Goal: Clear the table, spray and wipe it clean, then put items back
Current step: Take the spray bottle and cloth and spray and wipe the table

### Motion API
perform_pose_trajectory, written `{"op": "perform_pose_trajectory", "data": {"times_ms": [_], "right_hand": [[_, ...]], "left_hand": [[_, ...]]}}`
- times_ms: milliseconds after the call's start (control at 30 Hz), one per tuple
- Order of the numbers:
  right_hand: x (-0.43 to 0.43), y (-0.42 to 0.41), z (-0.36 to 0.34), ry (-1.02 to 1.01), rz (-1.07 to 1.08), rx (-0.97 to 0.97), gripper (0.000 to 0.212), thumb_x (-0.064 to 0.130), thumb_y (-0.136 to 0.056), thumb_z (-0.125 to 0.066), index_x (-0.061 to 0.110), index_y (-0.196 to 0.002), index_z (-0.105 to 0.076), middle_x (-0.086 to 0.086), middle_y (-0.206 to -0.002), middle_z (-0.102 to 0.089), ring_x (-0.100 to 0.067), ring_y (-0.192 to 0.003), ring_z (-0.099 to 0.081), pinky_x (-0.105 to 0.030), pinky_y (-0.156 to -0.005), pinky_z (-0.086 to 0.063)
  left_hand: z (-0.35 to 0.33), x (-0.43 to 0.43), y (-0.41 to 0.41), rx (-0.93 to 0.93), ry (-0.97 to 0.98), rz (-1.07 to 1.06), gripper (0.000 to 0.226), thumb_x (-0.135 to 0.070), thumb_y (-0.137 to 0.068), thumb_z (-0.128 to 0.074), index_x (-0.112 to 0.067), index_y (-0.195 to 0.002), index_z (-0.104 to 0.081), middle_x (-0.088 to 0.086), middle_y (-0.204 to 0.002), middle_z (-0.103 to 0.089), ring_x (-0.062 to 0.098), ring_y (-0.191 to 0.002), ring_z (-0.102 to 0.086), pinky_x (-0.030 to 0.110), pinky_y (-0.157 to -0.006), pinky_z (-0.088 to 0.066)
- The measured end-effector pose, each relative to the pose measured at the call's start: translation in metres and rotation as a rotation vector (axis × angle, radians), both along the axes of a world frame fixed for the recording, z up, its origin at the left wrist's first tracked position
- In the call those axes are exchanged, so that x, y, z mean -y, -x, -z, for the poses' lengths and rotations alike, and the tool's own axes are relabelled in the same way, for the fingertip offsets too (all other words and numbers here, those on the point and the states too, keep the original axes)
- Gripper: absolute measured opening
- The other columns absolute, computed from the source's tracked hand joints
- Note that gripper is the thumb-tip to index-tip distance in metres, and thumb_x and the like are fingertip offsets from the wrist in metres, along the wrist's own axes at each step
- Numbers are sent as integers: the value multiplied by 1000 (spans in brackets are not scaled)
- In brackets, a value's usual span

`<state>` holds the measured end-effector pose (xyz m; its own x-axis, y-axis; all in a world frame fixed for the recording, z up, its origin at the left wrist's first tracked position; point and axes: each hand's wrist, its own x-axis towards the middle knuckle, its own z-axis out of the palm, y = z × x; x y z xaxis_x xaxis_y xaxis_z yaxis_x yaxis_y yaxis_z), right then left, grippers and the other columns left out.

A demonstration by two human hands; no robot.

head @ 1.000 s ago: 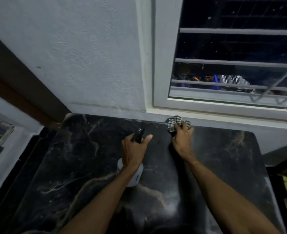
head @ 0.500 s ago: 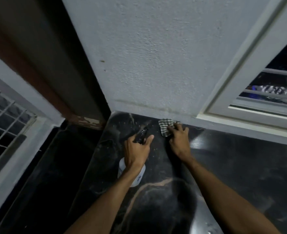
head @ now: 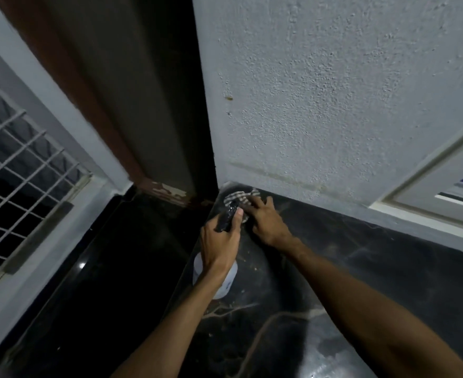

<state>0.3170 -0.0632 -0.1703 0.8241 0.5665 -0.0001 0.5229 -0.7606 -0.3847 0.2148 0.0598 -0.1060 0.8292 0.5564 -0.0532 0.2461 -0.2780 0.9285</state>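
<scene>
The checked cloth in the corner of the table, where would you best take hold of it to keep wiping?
Press down from above on the checked cloth, palm flat on its bunched middle, as the right hand does now. It lies flat on the dark marble table, tight against the wall, so the open side toward the person is probably the only way in. The left hand holds the spray bottle.

We see only our two forearms and hands, and both are bare: no sleeve reaches into view, and we wear no glove, watch, bracelet or ring that shows. Our left hand [head: 219,241] and right hand [head: 265,222] show short, plain nails. The dim light hides any finer marks.
</scene>
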Motion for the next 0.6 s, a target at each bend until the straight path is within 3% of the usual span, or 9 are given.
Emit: {"op": "perform_pose_trajectory", "data": {"times_ms": [100,267,367,500,533,600], "right_hand": [[-26,-32,5,5,239,-22,57,11,-79,-49,14,-136,-54,-18,-142,-43,-45,-115,-41,-46,-98,-34],[-64,-28,9,91,-39,19,59,22,-83,-46,15,-142,-50,-18,-151,-38,-44,-122,-37,-45,-104,-28],[-57,-44,5,129,136,-1,58,14,-87,-54,15,-144,-45,-16,-154,-33,-46,-123,-34,-48,-106,-30],[-48,23,16,109,-250,46,68,12,-76,-49,20,-144,-45,-11,-156,-33,-40,-116,-41,-47,-100,-37],[-30,35,16,84,-257,36,70,9,-75,-49,22,-144,-45,-8,-157,-32,-36,-115,-41,-45,-99,-39],[11,44,13,-4,-2,-16,71,0,-77,-53,22,-144,-48,-5,-157,-31,-32,-116,-35,-43,-103,-41]], "left_hand": [[2,-15,1,31,-12,-7,33,-38,-96,-66,-16,-71,-69,-4,-64,-69,6,-64,-66,20,-61,-48],[8,-42,5,41,-102,-27,29,-34,-96,-67,-9,-82,-72,2,-74,-72,16,-73,-69,34,-71,-54],[2,-48,13,40,-112,-43,24,-30,-91,-74,-9,-78,-71,-1,-72,-71,10,-71,-66,29,-71,-51],[5,-48,29,5,-140,-52,19,-31,-83,-81,-15,-79,-72,-6,-75,-72,10,-74,-68,23,-70,-50],[4,-43,35,0,-134,-51,20,-30,-81,-83,-17,-75,-69,-8,-72,-70,6,-70,-66,21,-67,-49],[0,-30,47,-18,-104,-51,29,-27,-80,-85,-18,-65,-61,-10,-61,-63,1,-60,-61,17,-61,-45]]}}
